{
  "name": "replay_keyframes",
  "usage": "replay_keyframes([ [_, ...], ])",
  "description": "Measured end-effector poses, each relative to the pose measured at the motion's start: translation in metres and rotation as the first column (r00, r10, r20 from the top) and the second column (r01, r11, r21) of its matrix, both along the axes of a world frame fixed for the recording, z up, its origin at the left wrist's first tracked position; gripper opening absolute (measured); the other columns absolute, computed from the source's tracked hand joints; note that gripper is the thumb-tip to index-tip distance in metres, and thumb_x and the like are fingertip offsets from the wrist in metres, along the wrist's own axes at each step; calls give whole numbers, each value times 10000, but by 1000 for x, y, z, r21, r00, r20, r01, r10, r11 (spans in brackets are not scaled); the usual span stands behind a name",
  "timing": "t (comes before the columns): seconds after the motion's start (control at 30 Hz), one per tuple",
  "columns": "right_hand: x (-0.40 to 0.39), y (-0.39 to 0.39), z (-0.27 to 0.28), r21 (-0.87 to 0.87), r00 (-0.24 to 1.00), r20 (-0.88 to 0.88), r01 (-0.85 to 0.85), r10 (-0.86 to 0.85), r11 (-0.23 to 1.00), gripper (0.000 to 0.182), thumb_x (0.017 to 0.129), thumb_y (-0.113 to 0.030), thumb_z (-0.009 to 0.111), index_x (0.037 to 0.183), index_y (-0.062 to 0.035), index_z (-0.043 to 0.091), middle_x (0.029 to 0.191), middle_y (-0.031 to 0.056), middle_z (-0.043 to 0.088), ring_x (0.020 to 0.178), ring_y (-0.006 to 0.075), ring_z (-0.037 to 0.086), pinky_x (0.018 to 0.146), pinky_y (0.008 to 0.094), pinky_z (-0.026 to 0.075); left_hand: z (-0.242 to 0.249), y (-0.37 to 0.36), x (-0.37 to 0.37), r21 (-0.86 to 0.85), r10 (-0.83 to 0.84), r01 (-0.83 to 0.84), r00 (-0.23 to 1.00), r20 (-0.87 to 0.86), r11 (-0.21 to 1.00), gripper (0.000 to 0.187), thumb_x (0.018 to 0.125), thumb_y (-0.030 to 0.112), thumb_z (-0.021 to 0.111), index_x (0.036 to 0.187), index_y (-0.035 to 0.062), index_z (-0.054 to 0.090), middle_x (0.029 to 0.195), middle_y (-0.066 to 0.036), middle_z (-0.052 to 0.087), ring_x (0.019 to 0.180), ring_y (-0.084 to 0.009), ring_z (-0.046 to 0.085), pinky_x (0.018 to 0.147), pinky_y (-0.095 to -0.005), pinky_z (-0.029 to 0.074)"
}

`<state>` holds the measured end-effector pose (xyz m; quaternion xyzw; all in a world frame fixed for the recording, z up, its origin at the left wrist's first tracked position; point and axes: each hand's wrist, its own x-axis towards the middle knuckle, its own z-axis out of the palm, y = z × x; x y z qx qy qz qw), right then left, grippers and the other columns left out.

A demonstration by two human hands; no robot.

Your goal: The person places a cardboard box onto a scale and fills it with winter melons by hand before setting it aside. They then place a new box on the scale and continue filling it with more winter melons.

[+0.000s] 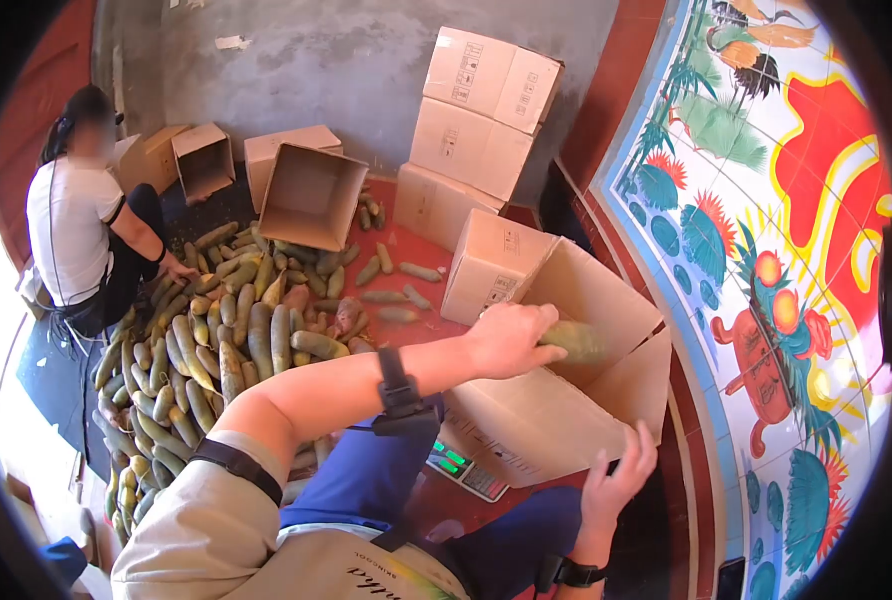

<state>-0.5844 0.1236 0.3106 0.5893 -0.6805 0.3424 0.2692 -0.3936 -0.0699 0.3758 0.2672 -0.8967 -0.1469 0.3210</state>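
My left hand (511, 342) reaches over the near side of an open cardboard box (526, 420), closed around a long green radish (576, 342). The radish is inside the box mouth, slightly blurred. At the box's near right corner, my right hand (618, 482) has its fingers apart, their tips by the cardboard edge. Under the box is a scale (466, 468) with a lit green display. A large pile of green radishes (259, 338) covers the floor to the left of my legs.
Another person (76, 220) crouches at the left, one hand at the pile. An open carton (311, 195) tilts behind the radishes. Stacked closed cartons (471, 125) stand against the grey wall. A painted tile wall (766, 300) runs along the right. Several loose radishes lie on the red floor.
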Motion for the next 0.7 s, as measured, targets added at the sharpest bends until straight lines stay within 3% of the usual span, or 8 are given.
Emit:
replay_keyframes([
  [0.13,-4,-21,-1,102,999,-31,-35,39,994,477,680,-139,652,1115,-12,500,1143,164,474,1090,364,394,952,469,296,-10,-7,-22,81,-42,37,998,55,996,381,783,370,596,871,7,521,793,-216,602,781,-375,587,712,-455,454],
  [0.17,-1,-22,1,90,999,39,7,-11,996,512,635,-136,699,1093,-14,505,1072,159,486,1045,358,405,932,472,302,-7,-10,-26,108,-39,27,993,112,994,401,780,383,587,883,-1,536,806,-216,606,798,-373,589,723,-450,456],
  [0.4,-14,-43,-1,164,999,-47,24,-17,986,418,604,-131,736,930,-13,501,875,139,498,889,327,463,831,431,344,-13,-25,-54,173,-29,-23,956,291,985,409,764,369,579,916,-10,584,865,-199,624,868,-338,600,766,-419,467],
  [0.47,-14,-46,-2,150,999,-36,43,-39,988,399,600,-142,740,897,-24,501,853,129,505,884,322,465,837,426,332,-17,-29,-61,226,-100,-9,879,465,974,404,761,338,563,952,-14,618,931,-196,626,920,-324,597,788,-412,467],
  [0.6,-13,-48,-3,178,998,-23,59,-56,982,410,590,-142,745,899,-21,503,852,134,504,880,326,460,834,428,333,-13,-38,-67,317,-232,69,826,514,946,389,759,304,549,950,-20,645,972,-210,619,935,-328,591,787,-412,462],
  [0.7,-11,-50,-3,170,998,-4,63,-64,983,417,582,-143,748,897,-19,505,846,136,505,870,329,457,831,430,334,-13,-44,-76,330,-367,198,713,598,923,356,759,271,540,908,-32,654,960,-217,618,906,-335,593,768,-413,458],
])
